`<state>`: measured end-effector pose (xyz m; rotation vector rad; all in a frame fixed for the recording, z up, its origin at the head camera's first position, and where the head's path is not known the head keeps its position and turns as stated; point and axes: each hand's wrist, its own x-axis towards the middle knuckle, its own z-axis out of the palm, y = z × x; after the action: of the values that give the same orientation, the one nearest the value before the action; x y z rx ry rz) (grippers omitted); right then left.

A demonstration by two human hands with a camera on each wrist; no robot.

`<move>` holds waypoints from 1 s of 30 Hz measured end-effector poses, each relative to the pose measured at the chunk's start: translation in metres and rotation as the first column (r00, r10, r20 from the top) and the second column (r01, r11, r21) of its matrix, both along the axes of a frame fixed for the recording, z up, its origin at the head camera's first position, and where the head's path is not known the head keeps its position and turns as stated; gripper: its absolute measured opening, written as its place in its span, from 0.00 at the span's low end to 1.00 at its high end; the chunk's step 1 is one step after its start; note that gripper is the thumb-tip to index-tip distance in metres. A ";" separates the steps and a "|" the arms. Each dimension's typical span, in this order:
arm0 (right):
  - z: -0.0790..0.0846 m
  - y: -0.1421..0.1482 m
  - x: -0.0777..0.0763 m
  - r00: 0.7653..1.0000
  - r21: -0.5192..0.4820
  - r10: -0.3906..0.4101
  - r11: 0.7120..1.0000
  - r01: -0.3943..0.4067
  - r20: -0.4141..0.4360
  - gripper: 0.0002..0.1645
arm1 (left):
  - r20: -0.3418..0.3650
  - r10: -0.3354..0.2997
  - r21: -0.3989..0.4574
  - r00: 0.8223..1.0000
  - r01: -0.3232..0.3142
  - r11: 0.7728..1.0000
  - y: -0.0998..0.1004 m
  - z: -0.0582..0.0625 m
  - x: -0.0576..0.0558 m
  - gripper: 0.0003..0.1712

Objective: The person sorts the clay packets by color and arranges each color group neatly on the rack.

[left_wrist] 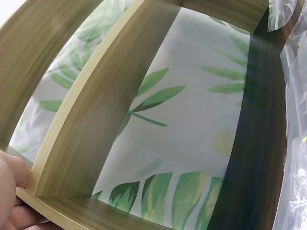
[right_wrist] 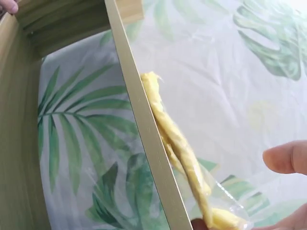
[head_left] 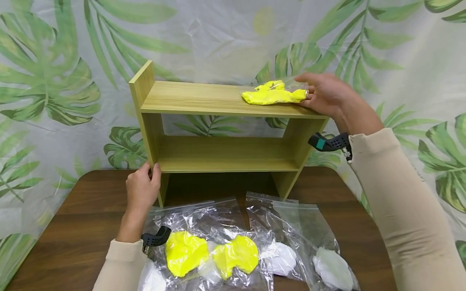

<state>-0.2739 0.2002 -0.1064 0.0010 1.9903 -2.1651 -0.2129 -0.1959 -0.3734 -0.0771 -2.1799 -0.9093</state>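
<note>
Yellow-filled bag (head_left: 270, 97), clear plastic around a soft bright mass, is lying on the top board (head_left: 196, 95) of a wooden shelf unit (head_left: 229, 155), toward the board's right end and near its front edge. Right hand (head_left: 329, 95) is reaching over that end; its fingers are touching the bag, while the thumb, as the right wrist view is showing, is standing apart from the yellow mass, so the hand is not closing around it. Left hand (head_left: 141, 188) is gripping the left side panel (head_left: 151, 141) near the level of the middle board, the thumb pressing at the front edge. Black wrist devices (head_left: 329, 142) are projecting from both beige sleeves (head_left: 393, 194). Below, the unit is standing on a dark wooden table (head_left: 83, 226). In front of it, two yellow pieces (head_left: 185, 252) in clear bags are lying toward the left, with two white pieces (head_left: 282, 258), also bagged, to their right. Behind everything, a leaf-patterned cloth (head_left: 225, 40) is hanging.
</note>
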 end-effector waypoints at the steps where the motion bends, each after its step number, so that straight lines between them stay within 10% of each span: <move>1: 0.001 0.000 0.001 1.000 0.011 0.000 1.000 0.000 -0.003 0.56 | -0.002 0.001 -0.001 1.000 -0.001 1.000 0.000 0.000 0.000 0.21; 30: -0.002 0.007 0.048 0.971 0.266 0.144 0.960 -0.090 -0.190 0.52 | -0.028 0.007 -0.007 1.000 -0.007 1.000 -0.005 0.003 0.004 0.19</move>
<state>-0.2254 0.2073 -0.1084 -0.3099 2.3072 -1.8890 -0.2085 -0.2006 -0.3700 -0.0849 -2.1565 -0.8916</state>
